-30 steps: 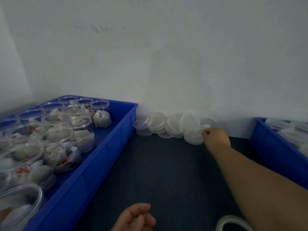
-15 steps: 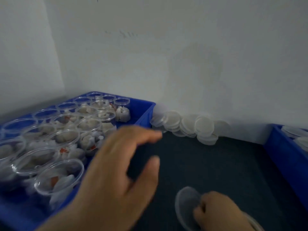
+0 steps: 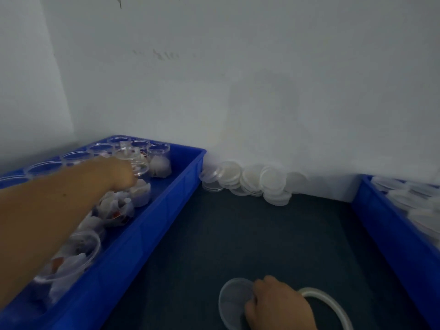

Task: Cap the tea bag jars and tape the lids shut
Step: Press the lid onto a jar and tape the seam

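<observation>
Several clear, uncapped jars holding tea bags stand in a blue tray [image 3: 166,206] on the left. My left hand [image 3: 121,173] reaches deep into that tray and grips the rim of one jar [image 3: 140,170] in a far row. Near the bottom edge my right hand [image 3: 278,306] holds a clear round lid [image 3: 232,303] upright above the dark table. A roll of clear tape [image 3: 333,303] lies just right of that hand, partly hidden by it.
A heap of clear lids [image 3: 252,181] leans against the white wall at the back. A second blue tray [image 3: 390,234] with capped jars runs along the right side. Dark table surface [image 3: 262,234] lies between the trays.
My left hand has moved from close to the camera out over the left tray and taken hold of a jar. My right hand still holds the lid near the bottom edge.
</observation>
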### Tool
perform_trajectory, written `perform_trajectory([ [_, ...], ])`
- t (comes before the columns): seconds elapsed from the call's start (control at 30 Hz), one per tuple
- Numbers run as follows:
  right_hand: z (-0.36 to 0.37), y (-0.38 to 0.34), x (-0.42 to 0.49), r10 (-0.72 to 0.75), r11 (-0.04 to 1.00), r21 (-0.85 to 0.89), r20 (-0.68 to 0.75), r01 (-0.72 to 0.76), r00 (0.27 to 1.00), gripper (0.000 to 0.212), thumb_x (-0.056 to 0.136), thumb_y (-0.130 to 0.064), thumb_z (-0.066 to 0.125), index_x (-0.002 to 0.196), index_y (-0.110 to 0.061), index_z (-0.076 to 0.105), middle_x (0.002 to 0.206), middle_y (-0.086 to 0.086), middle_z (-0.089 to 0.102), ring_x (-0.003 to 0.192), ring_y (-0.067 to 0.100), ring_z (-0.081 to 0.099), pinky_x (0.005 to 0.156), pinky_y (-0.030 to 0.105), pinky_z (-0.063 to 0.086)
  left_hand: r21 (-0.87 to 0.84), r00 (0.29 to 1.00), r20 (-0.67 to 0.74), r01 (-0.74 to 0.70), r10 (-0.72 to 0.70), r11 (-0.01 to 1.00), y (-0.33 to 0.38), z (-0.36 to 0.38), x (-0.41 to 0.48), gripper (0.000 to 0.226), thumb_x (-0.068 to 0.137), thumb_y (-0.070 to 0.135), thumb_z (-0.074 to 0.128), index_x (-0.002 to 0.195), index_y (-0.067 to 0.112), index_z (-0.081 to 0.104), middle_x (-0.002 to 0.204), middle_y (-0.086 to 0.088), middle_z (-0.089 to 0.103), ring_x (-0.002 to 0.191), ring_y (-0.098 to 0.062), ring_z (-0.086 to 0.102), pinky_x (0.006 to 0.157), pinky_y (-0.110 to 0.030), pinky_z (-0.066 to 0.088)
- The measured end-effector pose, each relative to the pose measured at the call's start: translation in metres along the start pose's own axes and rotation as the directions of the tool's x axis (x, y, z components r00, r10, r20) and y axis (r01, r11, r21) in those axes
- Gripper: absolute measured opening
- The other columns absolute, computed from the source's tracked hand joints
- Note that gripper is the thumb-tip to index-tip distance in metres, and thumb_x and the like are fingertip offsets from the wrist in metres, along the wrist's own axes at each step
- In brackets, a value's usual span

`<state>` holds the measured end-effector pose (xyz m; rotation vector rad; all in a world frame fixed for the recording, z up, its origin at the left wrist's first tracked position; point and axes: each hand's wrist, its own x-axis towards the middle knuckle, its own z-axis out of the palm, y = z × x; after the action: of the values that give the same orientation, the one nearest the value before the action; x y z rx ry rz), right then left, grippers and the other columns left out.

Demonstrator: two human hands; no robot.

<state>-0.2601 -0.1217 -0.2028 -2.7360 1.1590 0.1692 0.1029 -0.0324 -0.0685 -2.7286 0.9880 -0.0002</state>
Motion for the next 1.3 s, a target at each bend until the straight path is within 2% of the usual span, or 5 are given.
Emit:
perform_trajectory([
  [0.4,0.005,0.002,0.006,0.017,0.999,-0.034,0.01,-0.016,1.0,0.036,0.1,-0.036,0.034,0.124,-0.018,0.054,0.128,0.004,0.05,0.116,0.023,0.053,0.085,0.036,0.035,0.15,0.994,-0.048,0.099,-0.093,0.984,0.001,0.012,0.047,0.031,0.097,0.043,0.059,0.114,0.02,0.07,0.101,0.004,0.064,0.096,-0.012,0.061,0.095,-0.03,0.053],
  [0.67,0.004,0.002,0.005,0.02,0.999,-0.036,0.022,-0.019,1.0,0.037,0.102,-0.034,0.033,0.125,-0.015,0.054,0.128,0.007,0.049,0.116,0.026,0.053,0.09,0.037,0.036,-0.409,0.875,-0.364,0.158,-0.319,0.899,0.008,0.009,0.049,0.028,0.092,0.024,0.063,0.12,0.019,0.062,0.121,-0.016,0.051,0.104,-0.038,0.058,0.087,-0.049,0.055],
  [0.87,-0.005,0.006,0.001,-0.018,1.0,-0.018,0.038,0.019,0.999,0.039,0.105,-0.035,0.035,0.13,-0.009,0.048,0.133,0.011,0.045,0.123,0.026,0.047,0.097,0.038,0.04,-0.636,0.659,-0.688,-0.346,-0.304,0.69,0.013,-0.032,0.018,0.017,0.095,0.02,0.063,0.109,0.011,0.062,0.151,-0.013,0.039,0.127,-0.045,0.049,0.097,-0.047,0.046],
  [1.03,-0.018,0.014,-0.005,-0.035,0.98,0.196,-0.044,0.043,0.998,0.021,0.1,-0.021,0.045,0.121,-0.018,0.048,0.126,0.01,0.056,0.113,0.026,0.056,0.083,0.032,0.043,-0.416,0.452,-0.886,-0.676,-0.104,0.608,0.057,-0.061,-0.104,0.016,0.084,0.059,0.051,0.084,0.043,0.056,0.143,0.016,0.031,0.118,0.005,0.042,0.098,-0.013,0.032],
  [1.3,-0.065,0.063,-0.034,0.464,0.384,0.901,0.0,-0.201,0.886,0.008,0.098,-0.025,0.054,0.095,-0.025,0.062,0.091,0.002,0.068,0.075,0.016,0.07,0.064,0.032,0.06,-0.43,0.559,-0.768,-0.812,0.313,0.395,0.149,0.014,-0.23,0.008,0.071,0.044,0.067,0.077,0.04,0.063,0.137,0.032,0.022,0.112,0.029,0.033,0.075,-0.003,0.034],
])
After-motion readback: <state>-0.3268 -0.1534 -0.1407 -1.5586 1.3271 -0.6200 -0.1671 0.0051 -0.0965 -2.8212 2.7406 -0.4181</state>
